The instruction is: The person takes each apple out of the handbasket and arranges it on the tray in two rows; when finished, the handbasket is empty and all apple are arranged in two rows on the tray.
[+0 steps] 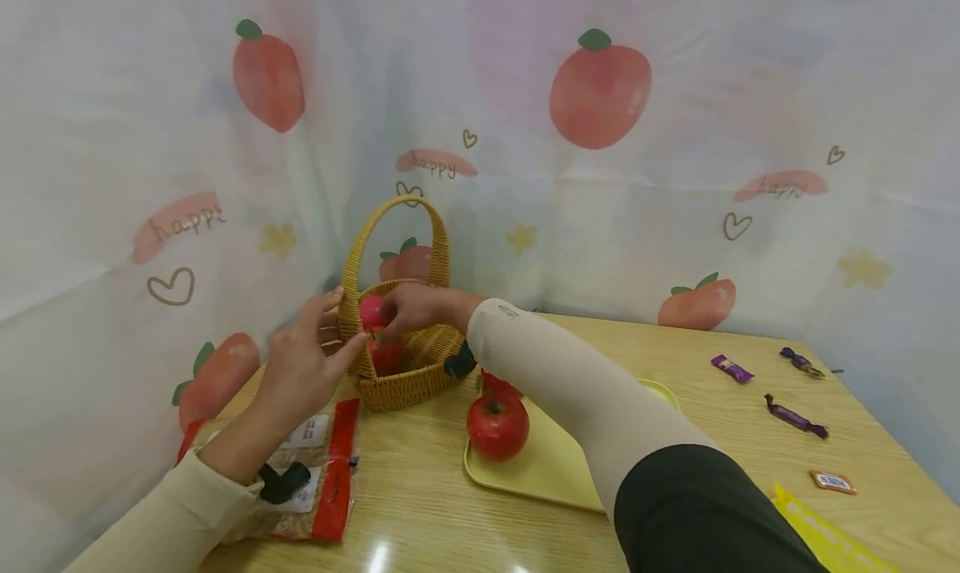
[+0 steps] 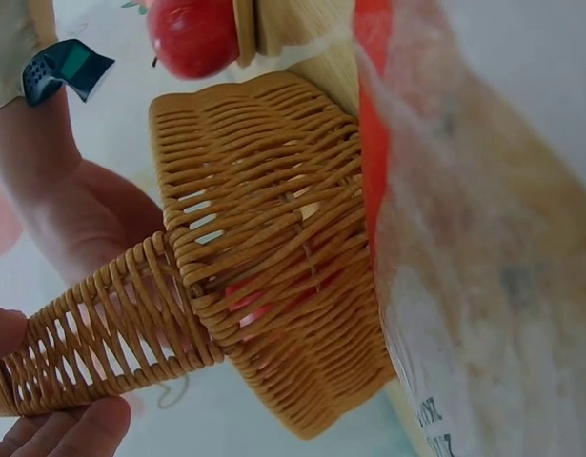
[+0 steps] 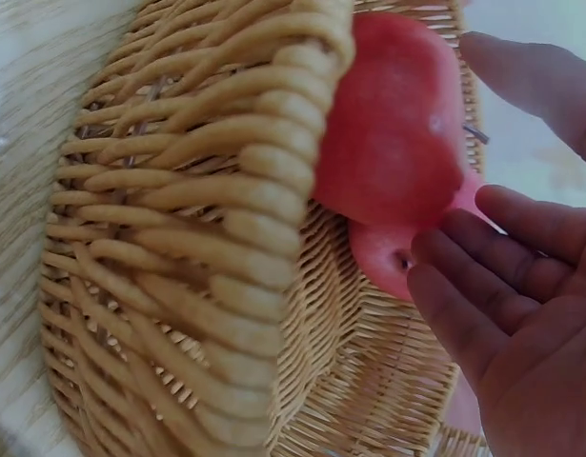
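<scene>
Closest is a see-through bag (image 1: 341, 490) with red edges, lying on the surface (image 1: 420, 481). A little past it, a round apple (image 1: 498, 426) sits on the left end of a yellow tray (image 1: 517, 490), and one more red apple (image 1: 498, 385) peeks out just behind it.

Farther on stands a woven basket (image 1: 408, 390). The left hand (image 1: 303, 352) holds its tall handle (image 1: 351, 286), with thumb and fingers on either side. That looks like a good way to stop the basket from tipping, so a light, steady hold should do.

The right hand (image 1: 420, 302) reaches in with its fingers spread and loose, not wrapped around anything. It is right by the big apple (image 3: 397, 114) inside the basket; I can't tell if the tips touch it. A pink fruit (image 1: 372, 311) is behind that apple. Fruit can roll and bruise, so slow, soft fingers seem best, and the arm should keep off the handle.

Behind everything hangs a cloth (image 1: 487, 240) with fruit pictures.
</scene>
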Demonstrator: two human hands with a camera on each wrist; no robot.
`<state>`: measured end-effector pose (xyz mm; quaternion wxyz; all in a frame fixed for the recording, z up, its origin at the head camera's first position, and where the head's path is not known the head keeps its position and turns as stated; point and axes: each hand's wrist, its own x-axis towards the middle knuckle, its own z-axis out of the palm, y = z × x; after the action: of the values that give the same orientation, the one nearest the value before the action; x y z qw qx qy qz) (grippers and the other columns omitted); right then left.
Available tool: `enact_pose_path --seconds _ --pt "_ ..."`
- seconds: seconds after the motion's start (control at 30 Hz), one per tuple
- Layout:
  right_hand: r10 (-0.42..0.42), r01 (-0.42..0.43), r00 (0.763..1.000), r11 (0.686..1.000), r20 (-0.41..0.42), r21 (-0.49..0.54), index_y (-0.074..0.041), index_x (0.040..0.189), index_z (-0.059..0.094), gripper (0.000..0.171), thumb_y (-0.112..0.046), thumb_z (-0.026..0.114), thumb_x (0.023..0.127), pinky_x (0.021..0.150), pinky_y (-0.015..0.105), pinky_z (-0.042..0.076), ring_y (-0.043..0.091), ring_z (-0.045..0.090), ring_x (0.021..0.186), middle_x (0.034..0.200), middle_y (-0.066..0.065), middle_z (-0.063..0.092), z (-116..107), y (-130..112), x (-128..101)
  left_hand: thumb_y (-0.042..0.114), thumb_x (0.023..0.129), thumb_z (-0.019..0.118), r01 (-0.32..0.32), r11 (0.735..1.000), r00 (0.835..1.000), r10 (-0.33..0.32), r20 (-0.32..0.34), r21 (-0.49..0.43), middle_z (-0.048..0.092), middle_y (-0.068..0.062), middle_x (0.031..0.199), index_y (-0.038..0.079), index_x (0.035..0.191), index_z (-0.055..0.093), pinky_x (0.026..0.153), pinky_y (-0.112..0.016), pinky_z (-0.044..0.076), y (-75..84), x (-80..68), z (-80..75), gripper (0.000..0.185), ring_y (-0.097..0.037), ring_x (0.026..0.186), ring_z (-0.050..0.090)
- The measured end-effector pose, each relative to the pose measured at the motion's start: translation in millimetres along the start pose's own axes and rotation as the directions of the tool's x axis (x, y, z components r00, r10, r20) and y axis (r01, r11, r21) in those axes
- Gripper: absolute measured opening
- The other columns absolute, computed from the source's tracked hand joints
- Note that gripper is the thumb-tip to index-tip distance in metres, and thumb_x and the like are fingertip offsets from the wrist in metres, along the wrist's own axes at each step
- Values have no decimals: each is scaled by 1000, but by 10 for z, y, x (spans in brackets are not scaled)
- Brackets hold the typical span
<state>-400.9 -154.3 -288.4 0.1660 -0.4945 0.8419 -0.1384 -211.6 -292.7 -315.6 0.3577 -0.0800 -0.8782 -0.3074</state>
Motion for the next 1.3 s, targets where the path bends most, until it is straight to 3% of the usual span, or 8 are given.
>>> enact_pose_path --seconds 0.23,0.53,0.7,0.9,1.03,1.13,1.3 --pt "-37 37 998 999 55 3 -17 98 71 25 -40 78 92 70 23 49 12 56 80 91 -5 65 52 -24 91 9 91 80 17 1000 1000 -17 12 7 71 -30 117 3 148 47 74 -55 64 43 -32 -27 66 -42 92 77" --pt "-44 53 992 996 116 -73 -19 117 72 34 -42 77 92 72 23 48 11 56 85 100 -7 63 52 -64 156 11 93 79 -4 1000 1000 4 18 14 71 -30 119 4 151 46 74 -54 64 60 -47 -23 67 -40 92 78" --pt "-55 72 984 993 170 -97 -15 109 71 29 -39 76 94 67 24 42 11 50 77 89 -6 55 5 -91 201 12 93 79 -4 999 1000 3 22 32 71 -29 119 5 151 46 74 -54 64 73 0 -29 67 -39 92 78" --pt "0 29 978 991 209 -134 -21 110 68 27 -39 77 92 73 25 46 11 54 86 98 -8 58 -17 -120 253 12 93 78 4 1000 1000 -4 29 17 71 -29 118 4 150 46 75 -54 64 78 29 -31 66 -40 94 78" --pt "-19 54 971 989 237 -139 -16 100 64 22 -34 77 92 64 26 42 11 48 73 83 -5 51 36 -123 293 12 93 79 16 1000 999 -16 29 12 71 -29 119 5 150 46 75 -53 65 65 16 -23 65 -40 94 78" --pt "-29 62 972 989 233 -135 -17 98 64 21 -32 77 92 61 25 41 10 46 67 77 -6 48 82 -111 313 12 93 79 18 1000 999 -19 28 10 71 -29 120 5 150 47 75 -53 65 51 8 -15 66 -40 94 78" --pt "-53 80 976 990 210 -119 -20 104 68 22 -34 78 91 65 24 45 10 52 74 84 -6 54 98 -84 314 12 93 79 20 1000 1000 -20 24 20 71 -29 120 5 150 46 75 -54 65 31 4 -18 66 -40 94 77"
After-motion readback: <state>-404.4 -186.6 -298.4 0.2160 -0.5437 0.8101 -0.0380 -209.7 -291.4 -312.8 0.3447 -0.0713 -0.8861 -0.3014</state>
